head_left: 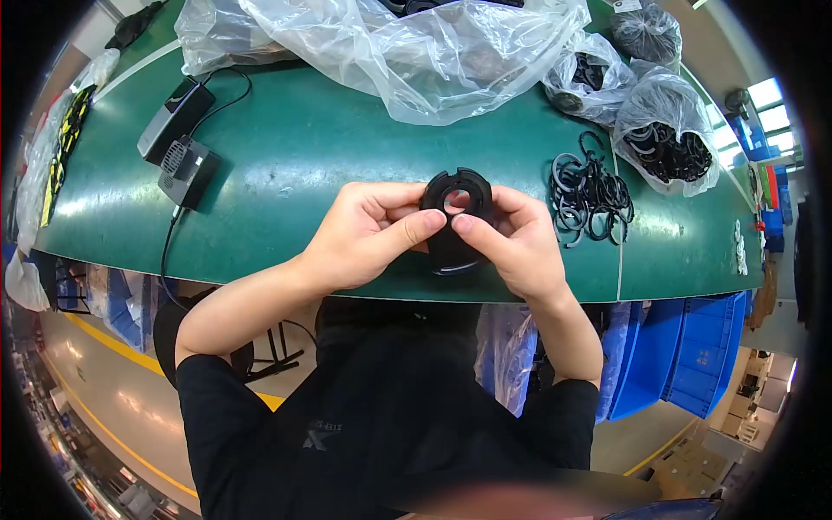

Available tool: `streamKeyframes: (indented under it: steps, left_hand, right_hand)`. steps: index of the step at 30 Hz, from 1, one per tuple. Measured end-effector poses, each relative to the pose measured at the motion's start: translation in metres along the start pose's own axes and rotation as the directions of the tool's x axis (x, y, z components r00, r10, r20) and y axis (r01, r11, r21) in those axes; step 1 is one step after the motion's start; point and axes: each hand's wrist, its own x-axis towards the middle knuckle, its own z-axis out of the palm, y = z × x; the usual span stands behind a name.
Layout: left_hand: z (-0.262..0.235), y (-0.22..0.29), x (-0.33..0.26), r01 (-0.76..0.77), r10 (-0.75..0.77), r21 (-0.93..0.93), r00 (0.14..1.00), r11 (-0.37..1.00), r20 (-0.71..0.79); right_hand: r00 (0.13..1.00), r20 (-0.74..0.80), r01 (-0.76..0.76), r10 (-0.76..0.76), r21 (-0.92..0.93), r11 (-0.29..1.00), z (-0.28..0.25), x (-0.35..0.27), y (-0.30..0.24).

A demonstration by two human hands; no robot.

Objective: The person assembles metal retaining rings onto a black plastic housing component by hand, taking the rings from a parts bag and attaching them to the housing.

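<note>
Both of my hands hold a black round plastic part (457,195) with a centre hole and notched rim, just above the near edge of the green table (295,156). My left hand (368,234) grips its left side, thumb pressed on the lower face. My right hand (511,238) grips the right side, thumb meeting the left thumb under the hole. A second black piece (451,256) shows below the thumbs, partly hidden by them. A loose pile of black rings (591,198) lies on the table just right of my right hand.
Clear plastic bags (416,48) are bunched at the table's far side. Two bags of black rings (666,143) stand at the far right. A black adapter with cable (178,117) and a small black device (186,169) lie at the left. Blue bins (685,347) sit under the table.
</note>
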Motion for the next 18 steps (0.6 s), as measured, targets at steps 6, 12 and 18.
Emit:
streamKeyframes:
  steps: [6,12,18]
  left_hand:
    - [0.006,0.01,0.002,0.104,-0.096,-0.046,0.985,0.994,0.142]
    - [0.002,0.012,-0.001,-0.015,-0.082,0.272,0.936,0.962,0.342]
    - [0.008,0.004,-0.009,-0.008,-0.024,0.341,0.996,0.94,0.09]
  right_hand:
    - [0.983,-0.104,0.15,-0.155,-0.054,0.987,-0.008,-0.011,0.001]
    - [0.985,-0.028,0.166,-0.168,-0.075,0.983,-0.024,-0.059,0.007]
    - [0.906,-0.417,-0.056,0.066,0.035,0.998,-0.075,-0.169,0.063]
